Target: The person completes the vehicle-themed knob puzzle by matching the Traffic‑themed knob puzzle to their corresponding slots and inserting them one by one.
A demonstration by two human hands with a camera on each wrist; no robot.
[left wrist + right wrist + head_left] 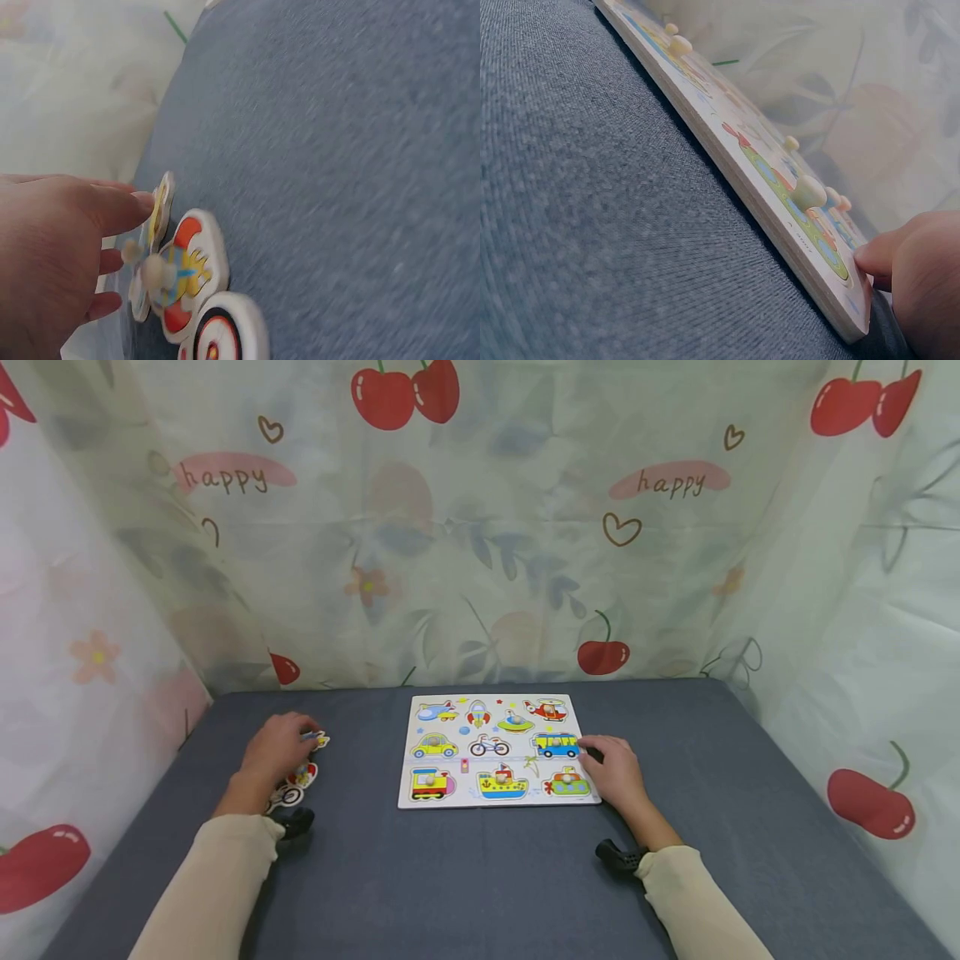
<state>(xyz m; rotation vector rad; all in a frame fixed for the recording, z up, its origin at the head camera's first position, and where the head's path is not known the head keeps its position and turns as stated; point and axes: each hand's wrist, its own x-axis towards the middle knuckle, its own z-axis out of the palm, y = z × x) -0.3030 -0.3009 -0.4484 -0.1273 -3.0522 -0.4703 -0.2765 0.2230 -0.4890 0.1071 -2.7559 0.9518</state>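
My left hand [279,750] is over a few knobbed puzzle pieces at the left of the table. Its thumb is at the edge of the far piece [162,206], fingers spread behind it; a wooden knob beside them is not gripped. Nearer lie a red, yellow and blue piece [180,277] and a piece with a black-ringed wheel [225,330]. A white vehicle puzzle board [465,766] lies flat in mid-table. At its right edge, beside the bus piece [557,744], my right hand [617,774] holds the board, thumb on top; the other fingers are mostly hidden.
Several knobbed pieces stand in the board, among them a ship [502,782] and a submarine [566,782]. A dark grey cloth [480,877] covers the table. Printed curtains [480,568] hang behind and on both sides.
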